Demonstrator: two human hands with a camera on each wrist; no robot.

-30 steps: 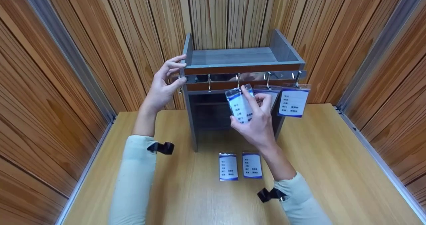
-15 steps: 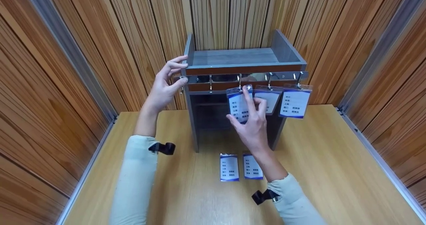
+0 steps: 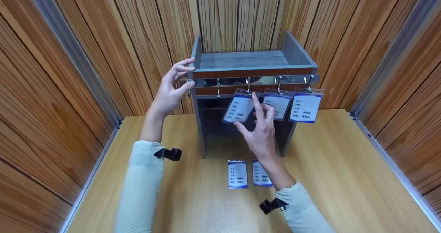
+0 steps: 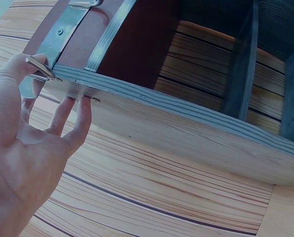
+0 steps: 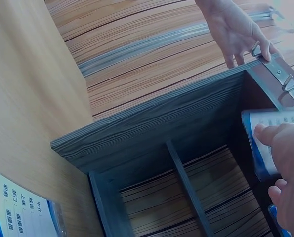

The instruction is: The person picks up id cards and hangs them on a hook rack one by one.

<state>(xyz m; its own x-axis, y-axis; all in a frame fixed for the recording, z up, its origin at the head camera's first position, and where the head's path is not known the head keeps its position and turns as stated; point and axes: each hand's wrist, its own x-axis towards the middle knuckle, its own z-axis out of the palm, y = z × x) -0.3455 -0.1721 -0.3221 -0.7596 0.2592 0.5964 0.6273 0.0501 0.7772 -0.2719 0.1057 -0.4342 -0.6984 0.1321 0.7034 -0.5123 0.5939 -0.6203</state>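
Note:
A small grey cabinet (image 3: 251,59) with a metal hook rail (image 3: 262,79) stands on the wooden table. My left hand (image 3: 179,78) rests flat on its left top corner, the thumb by the leftmost hook (image 4: 38,69). Three blue-edged badge holders hang from the rail. The left one (image 3: 237,108) is blurred and tilted to the left, beside the middle one (image 3: 278,103) and the right one (image 3: 305,106). My right hand (image 3: 255,117) is raised in front of them with straight fingers, a fingertip touching the left badge (image 5: 270,133). Two more badges (image 3: 237,173) (image 3: 260,173) lie flat on the table.
Wood-panelled walls (image 3: 86,53) close in the table (image 3: 344,164) on the left, back and right. The cabinet's lower part is open, with a shelf and divider (image 5: 186,182) inside. One hook (image 3: 217,84) on the rail carries nothing.
My right hand hung the badge it held on the third hook, let go and dropped slightly; that badge now swings left. The left hand has stayed on the cabinet corner.

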